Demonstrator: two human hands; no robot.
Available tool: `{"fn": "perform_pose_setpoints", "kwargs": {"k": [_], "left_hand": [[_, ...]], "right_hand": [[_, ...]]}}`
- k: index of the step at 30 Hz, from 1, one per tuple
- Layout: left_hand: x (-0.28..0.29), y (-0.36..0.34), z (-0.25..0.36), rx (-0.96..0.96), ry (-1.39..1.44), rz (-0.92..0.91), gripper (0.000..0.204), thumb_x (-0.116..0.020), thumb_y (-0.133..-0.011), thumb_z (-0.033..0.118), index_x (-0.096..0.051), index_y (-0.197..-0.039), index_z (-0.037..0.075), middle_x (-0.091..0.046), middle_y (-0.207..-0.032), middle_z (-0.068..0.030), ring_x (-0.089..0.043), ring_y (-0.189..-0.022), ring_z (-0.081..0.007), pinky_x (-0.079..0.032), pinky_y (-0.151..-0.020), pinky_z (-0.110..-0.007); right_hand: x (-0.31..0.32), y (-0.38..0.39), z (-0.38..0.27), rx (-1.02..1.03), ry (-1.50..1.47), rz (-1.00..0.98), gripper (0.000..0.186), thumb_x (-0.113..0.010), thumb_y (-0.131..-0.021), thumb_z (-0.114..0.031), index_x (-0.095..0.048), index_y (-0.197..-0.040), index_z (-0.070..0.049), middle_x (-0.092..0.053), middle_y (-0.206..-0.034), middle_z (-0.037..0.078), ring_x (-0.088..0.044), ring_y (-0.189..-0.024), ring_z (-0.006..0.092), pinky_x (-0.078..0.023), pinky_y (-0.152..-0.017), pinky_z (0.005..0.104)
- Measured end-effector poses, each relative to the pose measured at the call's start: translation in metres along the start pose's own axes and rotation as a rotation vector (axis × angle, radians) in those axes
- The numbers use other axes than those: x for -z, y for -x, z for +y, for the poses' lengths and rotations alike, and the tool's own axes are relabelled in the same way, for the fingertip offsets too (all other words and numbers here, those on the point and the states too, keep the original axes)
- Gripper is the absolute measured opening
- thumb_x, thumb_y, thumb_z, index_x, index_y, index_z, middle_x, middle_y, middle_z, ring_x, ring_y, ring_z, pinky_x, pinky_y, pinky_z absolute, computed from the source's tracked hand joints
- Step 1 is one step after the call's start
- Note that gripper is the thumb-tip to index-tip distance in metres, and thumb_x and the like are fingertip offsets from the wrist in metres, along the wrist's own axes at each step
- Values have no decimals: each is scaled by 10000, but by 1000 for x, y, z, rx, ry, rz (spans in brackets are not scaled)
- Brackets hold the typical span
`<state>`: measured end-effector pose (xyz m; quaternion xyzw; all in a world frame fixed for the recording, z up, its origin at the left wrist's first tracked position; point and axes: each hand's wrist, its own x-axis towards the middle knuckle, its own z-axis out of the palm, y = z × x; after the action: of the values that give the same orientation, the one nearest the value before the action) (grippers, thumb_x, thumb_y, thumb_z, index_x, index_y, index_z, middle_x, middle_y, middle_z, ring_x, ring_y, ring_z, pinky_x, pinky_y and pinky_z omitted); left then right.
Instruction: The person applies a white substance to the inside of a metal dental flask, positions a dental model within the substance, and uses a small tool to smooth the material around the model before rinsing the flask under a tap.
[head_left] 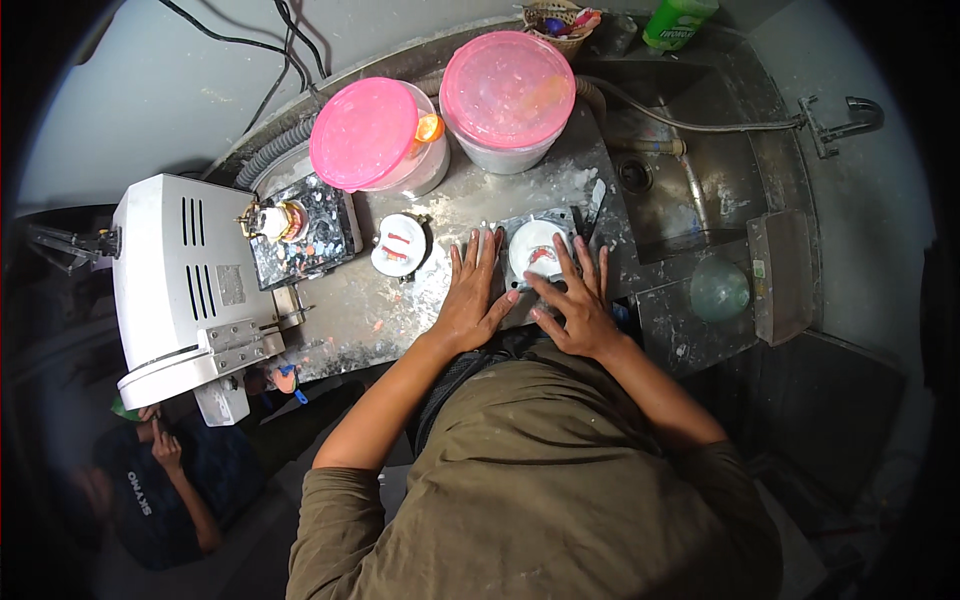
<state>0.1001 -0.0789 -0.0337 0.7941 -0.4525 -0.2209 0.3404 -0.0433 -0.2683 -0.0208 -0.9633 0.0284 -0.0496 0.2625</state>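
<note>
Just in front of me on the stained metal counter (385, 325) lies a round white plaster mould (533, 236) in a metal holder, with a pinkish-red curved patch on its near part. My left hand (470, 300) is spread at the mould's left side, fingers pointing away from me. Over its right and near edge reaches my right hand (582, 312), fingers apart; whether the fingertips press on the plaster I cannot tell. Neither hand holds anything. A second plaster mould (397, 240), with two short red strips on its top, sits to the left in a dark metal ring.
Behind stand two tubs with pink lids (363, 130) (508, 85). A dental model (285, 221) rests on a dark slab (305, 262) beside a white machine (170, 270). A sink (690, 150), tap (850, 120) and greenish bowl (720, 288) are right. Another person (165, 490) is lower left.
</note>
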Motion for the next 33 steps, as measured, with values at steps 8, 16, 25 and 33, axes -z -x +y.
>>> {"fn": "perform_pose_setpoints", "kwargs": {"k": [8, 16, 25, 33], "left_hand": [[2, -3, 1, 15, -5, 9, 907, -530, -989, 424, -27, -1577, -48, -201, -1633, -242, -17, -1528, -455, 48, -1214, -567], [7, -2, 1, 3, -23, -18, 895, -523, -992, 425, -36, -1579, -44, -192, -1635, -240, -11, -1530, -445, 37, -1217, -565], [0, -48, -14, -125, -88, 23, 903, -524, -1005, 362, 65, -1574, -19, -243, -1628, -221, -141, -1526, -410, -5, -1218, -581], [-18, -84, -27, 16, 73, 232, 855, -574, -987, 232, -17, -1561, -69, -241, -1580, -327, -150, -1488, -511, -119, -1221, -552]], "right_hand": [[3, -2, 7, -24, 66, -1, 551, -616, -911, -402, -550, -1446, -286, -203, -1651, 192, -126, -1513, 448, 34, -1183, 645], [22, 21, 37, -21, 102, -10, 620, -620, -920, -365, -465, -1511, -261, -194, -1660, 163, -129, -1525, 415, 9, -1202, 622], [12, -51, 59, -1, -30, 96, 853, -660, -897, -434, -285, -1569, -65, -200, -1643, 221, -143, -1513, 443, -32, -1202, 597], [2, -108, 72, -330, 154, -102, 1246, -626, -751, -801, -133, -1594, -27, 118, -1626, 318, 170, -1514, 436, 125, -1164, 633]]}}
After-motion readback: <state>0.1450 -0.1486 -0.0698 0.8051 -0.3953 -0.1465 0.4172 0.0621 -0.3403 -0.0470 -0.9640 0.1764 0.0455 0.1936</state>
